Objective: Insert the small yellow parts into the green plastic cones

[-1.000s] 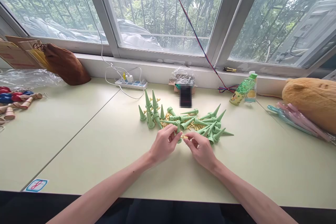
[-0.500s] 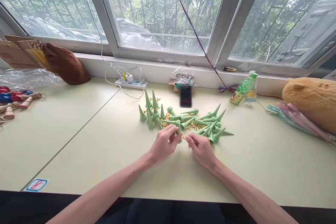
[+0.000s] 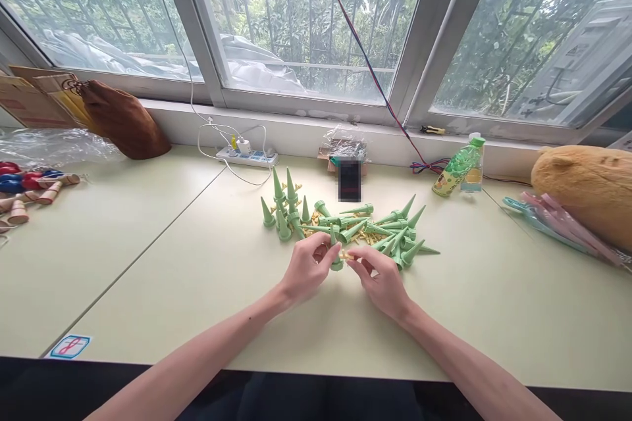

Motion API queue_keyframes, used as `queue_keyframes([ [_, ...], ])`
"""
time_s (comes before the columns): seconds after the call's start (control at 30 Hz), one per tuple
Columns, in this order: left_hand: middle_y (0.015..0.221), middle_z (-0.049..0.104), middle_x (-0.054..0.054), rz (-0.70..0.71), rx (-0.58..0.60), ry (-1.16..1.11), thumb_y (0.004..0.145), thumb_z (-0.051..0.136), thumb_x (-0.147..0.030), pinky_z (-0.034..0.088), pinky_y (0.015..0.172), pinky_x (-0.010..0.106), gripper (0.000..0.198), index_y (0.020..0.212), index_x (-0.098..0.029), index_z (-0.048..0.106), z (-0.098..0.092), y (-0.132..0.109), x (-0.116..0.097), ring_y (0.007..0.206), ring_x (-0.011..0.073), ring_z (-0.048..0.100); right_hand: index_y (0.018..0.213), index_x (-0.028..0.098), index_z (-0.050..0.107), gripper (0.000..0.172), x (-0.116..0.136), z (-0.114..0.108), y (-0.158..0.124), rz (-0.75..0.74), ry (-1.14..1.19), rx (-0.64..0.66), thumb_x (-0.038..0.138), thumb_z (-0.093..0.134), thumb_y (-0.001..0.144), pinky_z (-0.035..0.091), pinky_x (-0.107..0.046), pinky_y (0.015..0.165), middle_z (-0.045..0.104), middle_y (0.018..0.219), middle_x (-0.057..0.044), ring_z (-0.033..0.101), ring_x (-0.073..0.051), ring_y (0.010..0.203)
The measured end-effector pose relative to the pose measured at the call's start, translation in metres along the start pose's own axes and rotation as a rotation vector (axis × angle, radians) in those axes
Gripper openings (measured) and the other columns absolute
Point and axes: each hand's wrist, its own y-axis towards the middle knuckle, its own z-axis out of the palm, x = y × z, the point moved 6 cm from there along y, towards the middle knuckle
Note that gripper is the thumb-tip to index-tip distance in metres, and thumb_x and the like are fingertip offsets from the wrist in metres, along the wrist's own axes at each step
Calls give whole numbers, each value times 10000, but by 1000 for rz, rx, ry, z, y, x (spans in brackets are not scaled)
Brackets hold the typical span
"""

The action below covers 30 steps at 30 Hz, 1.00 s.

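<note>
My left hand [image 3: 309,266] is closed around a green plastic watering spike [image 3: 336,264], which points upward with its wide cap end low. Between the fingertips of my right hand [image 3: 379,275] is a small yellow plastic valve [image 3: 346,254], held close against the spike's right side. Whether the valve is seated in the spike is hidden by my fingers. Just beyond my hands lies a heap of loose green spikes [image 3: 353,231] with small yellow valves [image 3: 363,237] scattered among them. On the left, several spikes [image 3: 278,187] stand upright on their caps, some with yellow valves fitted.
Behind the heap are a dark pixelated object [image 3: 349,181] and a small box with clear wrap [image 3: 343,147]. A power strip [image 3: 247,156] lies by the window. At right are a green bottle [image 3: 458,168] and a plush toy [image 3: 587,194]; a brown pouch [image 3: 123,122] rests at left.
The spike in my left hand has shifted slightly left, showing more of its cap. My right fingers have changed their grip on the yellow valve, which now sits more level.
</note>
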Motion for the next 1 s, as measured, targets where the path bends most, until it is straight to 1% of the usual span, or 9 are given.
queue_keyframes([
  [0.07, 596, 486, -24, -27, 2, -43, 933, 578, -363, 400, 438, 216, 282, 735, -169, 526, 0, 0, 0, 481, 91, 488, 981, 196, 676, 204, -1, 0, -1, 0, -3, -4, 338, 530, 985, 468, -281, 564, 687, 869, -57, 511, -134, 569],
  [0.17, 586, 485, -26, -26, 0, -49, 933, 578, -375, 393, 434, 215, 292, 733, -170, 522, 0, 0, 0, 478, 91, 485, 979, 199, 680, 211, -2, 0, -1, 4, -11, -14, 347, 530, 983, 471, -281, 557, 686, 870, -56, 511, -132, 563],
  [0.37, 645, 463, -17, 89, -32, 103, 942, 559, -349, 363, 482, 224, 286, 721, -177, 500, 0, -1, -2, 554, 99, 430, 940, 190, 666, 265, -1, 1, 2, 26, -5, 17, 391, 502, 992, 443, -274, 536, 668, 799, -46, 516, -139, 564],
  [0.6, 656, 440, -23, 116, 7, 117, 947, 550, -322, 362, 489, 219, 293, 706, -183, 457, 2, -3, -3, 561, 98, 411, 739, 186, 586, 358, -5, 3, 2, 54, -54, 43, 389, 462, 1006, 367, -257, 519, 527, 620, 9, 433, -126, 530],
  [0.67, 655, 435, -25, 117, 8, 120, 947, 550, -316, 359, 490, 218, 293, 705, -184, 450, 2, -3, -3, 560, 97, 409, 776, 184, 596, 333, -5, 3, 1, 77, -37, 55, 387, 462, 1004, 357, -253, 507, 526, 629, 12, 420, -121, 516],
  [0.73, 655, 439, -26, 118, 1, 130, 947, 551, -311, 357, 494, 219, 288, 709, -183, 454, 1, -2, -4, 560, 97, 410, 909, 179, 622, 253, -5, 4, 1, 98, 3, 65, 383, 494, 989, 364, -251, 495, 568, 689, 4, 422, -115, 502],
  [0.8, 656, 448, -26, 120, -9, 140, 948, 551, -307, 357, 498, 222, 270, 723, -182, 471, 0, -1, -4, 560, 96, 414, 1022, 175, 619, 219, -3, 4, 1, 97, 31, 69, 369, 532, 970, 380, -251, 494, 608, 763, -12, 429, -110, 495],
  [0.9, 659, 459, -25, 126, -14, 149, 949, 551, -303, 360, 502, 225, 256, 735, -180, 485, 0, 0, -4, 560, 97, 419, 1031, 177, 624, 190, -1, 4, 1, 65, 27, 74, 334, 541, 965, 393, -255, 515, 638, 835, -31, 446, -112, 518],
  [1.0, 657, 447, -26, 131, -7, 154, 947, 554, -298, 362, 500, 223, 275, 716, -181, 459, 1, -1, -3, 560, 95, 419, 1002, 178, 630, 182, -4, 6, 1, 73, 19, 82, 322, 521, 977, 382, -256, 524, 619, 778, -14, 438, -114, 527],
])
